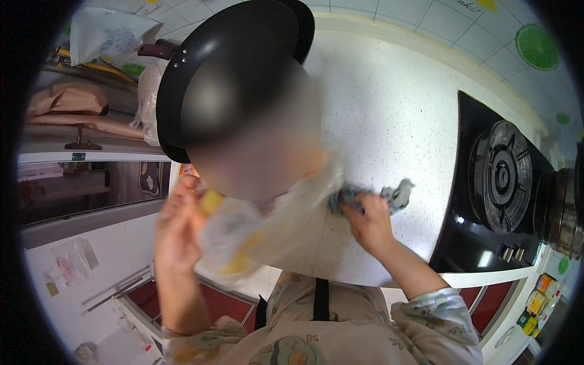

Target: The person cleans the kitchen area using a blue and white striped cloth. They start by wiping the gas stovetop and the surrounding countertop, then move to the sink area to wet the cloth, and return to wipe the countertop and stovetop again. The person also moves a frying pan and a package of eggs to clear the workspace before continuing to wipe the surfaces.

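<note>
My right hand [370,224] grips a crumpled blue-grey cloth [398,197] against the pale speckled countertop [388,114]. At the left, my left hand [180,223] is raised, its fingers closed on a clear plastic bag [273,228] with yellow parts. The bag stretches across the front of the counter and is blurred. Beyond it, a black wok [246,36] covers the back left of the counter. A round blurred patch hides part of the wok and whatever lies between it and the bag.
A black gas hob [465,191] with a round burner [503,178] is at the right. Metal cookware [565,214] stands beyond it. Brown wrapped packages [68,100] and a white plastic bag [107,36] lie on an appliance at the left. A tiled wall [410,16] bounds the counter's back.
</note>
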The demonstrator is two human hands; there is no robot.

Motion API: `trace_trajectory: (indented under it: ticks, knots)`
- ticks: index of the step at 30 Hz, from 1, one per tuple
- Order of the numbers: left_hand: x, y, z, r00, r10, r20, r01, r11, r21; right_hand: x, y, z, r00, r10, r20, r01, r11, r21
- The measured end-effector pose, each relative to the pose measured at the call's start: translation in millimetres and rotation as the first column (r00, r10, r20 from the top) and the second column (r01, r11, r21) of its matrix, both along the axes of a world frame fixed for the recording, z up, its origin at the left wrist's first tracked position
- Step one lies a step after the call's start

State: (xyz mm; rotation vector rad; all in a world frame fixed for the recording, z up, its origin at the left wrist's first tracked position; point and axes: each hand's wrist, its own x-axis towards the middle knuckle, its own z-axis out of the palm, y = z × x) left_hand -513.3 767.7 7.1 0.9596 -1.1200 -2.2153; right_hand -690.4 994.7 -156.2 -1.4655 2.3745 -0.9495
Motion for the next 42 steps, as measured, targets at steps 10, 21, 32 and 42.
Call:
trace_trajectory:
  ticks: [10,21,32,42]
  knots:
    - [-52,-169,-6,0.939,-0.08,0.336,0.155,0.967,-0.202,-99,-71,-16,0.918,-0.302,-0.259,0.269,0.951,-0.153]
    - [-27,-87,-28,0.752,0.543,0.374,0.309,0.211,-0.927,-164,-69,-7,0.662,-0.454,-0.597,0.346,0.891,-0.293]
    - [58,-107,-127,0.503,0.474,0.722,0.608,0.4,-0.686,-152,-101,7,0.862,-0.469,-0.194,0.451,0.883,-0.132]
    - [85,-66,-122,0.39,0.487,0.781,0.738,0.342,-0.582,-121,-76,5,0.907,-0.369,-0.202,0.353,0.929,-0.112]
